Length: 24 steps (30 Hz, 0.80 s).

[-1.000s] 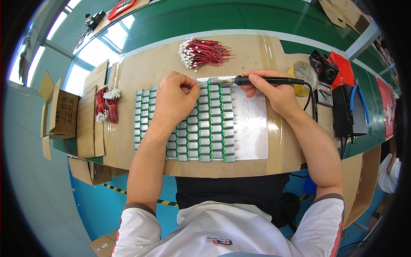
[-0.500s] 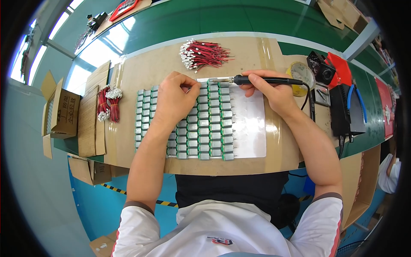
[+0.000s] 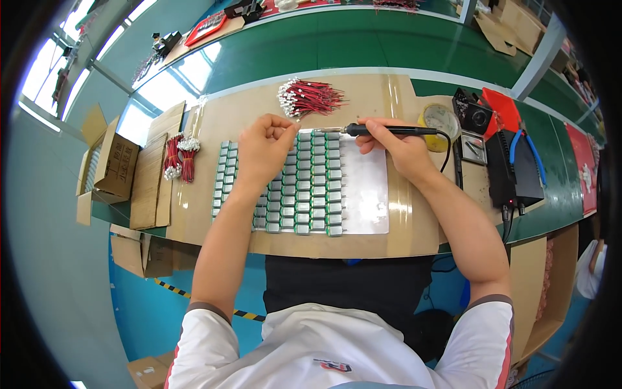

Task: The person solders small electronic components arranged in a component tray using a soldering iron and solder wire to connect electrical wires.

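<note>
Rows of small silver motors with green end pieces (image 3: 302, 194) lie on a white sheet (image 3: 367, 201) on the cardboard-covered bench. Over the far end of these rows, my left hand (image 3: 267, 149) is closed in a pinch; whatever sits between thumb and fingertip is too small to make out. My right hand (image 3: 403, 148) grips a soldering iron (image 3: 392, 130) by its black handle. The iron lies almost level, its metal tip pointing left at the far row of motors, close to my left fingertips. Beyond my hands is a pile of red and black wires with white connectors (image 3: 314, 97).
Two tied wire bundles (image 3: 180, 157) lie at the left, beside cardboard sheets (image 3: 152, 172) and an open carton (image 3: 115, 162). Toward the right stand a round yellow-edged container (image 3: 442, 118), a black soldering station (image 3: 514, 170), blue-handled tool (image 3: 515, 148) and a red tray (image 3: 502, 107).
The whole view has shifted slightly, so the bench sits a little lower at its far side. Both hands keep their holds near the far row, the iron still pointing left.
</note>
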### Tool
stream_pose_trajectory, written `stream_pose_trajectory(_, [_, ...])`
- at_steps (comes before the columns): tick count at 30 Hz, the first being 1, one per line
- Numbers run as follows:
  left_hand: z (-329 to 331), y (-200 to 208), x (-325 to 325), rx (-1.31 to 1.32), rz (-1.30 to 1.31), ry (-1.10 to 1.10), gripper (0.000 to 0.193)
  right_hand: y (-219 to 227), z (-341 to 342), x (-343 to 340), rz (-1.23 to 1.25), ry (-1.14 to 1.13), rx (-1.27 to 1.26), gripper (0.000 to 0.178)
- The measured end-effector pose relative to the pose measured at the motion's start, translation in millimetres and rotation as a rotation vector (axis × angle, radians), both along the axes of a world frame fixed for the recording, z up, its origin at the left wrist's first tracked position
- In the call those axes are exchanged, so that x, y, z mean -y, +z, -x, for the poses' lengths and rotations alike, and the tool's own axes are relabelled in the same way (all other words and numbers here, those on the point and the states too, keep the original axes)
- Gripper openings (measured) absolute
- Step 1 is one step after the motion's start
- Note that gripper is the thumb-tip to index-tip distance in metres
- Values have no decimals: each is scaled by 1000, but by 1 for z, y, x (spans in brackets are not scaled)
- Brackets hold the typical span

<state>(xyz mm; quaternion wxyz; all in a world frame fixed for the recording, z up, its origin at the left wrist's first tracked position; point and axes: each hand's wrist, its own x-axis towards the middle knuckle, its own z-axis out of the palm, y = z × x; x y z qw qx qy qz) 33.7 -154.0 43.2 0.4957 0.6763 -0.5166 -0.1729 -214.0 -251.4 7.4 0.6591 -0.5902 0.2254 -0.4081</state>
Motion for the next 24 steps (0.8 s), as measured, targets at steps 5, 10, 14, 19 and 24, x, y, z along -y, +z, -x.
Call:
stream_pose_trajectory(5, [-6, -11, 0, 17, -128, 67, 14, -3, -1, 1, -84, 2, -27, 30])
stream_pose_trajectory(10, [-5, -13, -2, -13, -133, 22, 10, 3, 0, 0, -99, -4, -78, 30])
stream_pose_trajectory(14, [-2, -10, -4, -26, -167, 36, 10, 2, -3, 2, -106, -7, -79, 30])
stream_pose_trajectory(19, [-3, -12, -4, -36, -174, -1, 12, 3, -2, 2, -89, -1, -101, 29])
stream_pose_trajectory(24, [-2, -11, -4, -29, -192, 6, 12, 2, -3, 2, -68, 11, -105, 29])
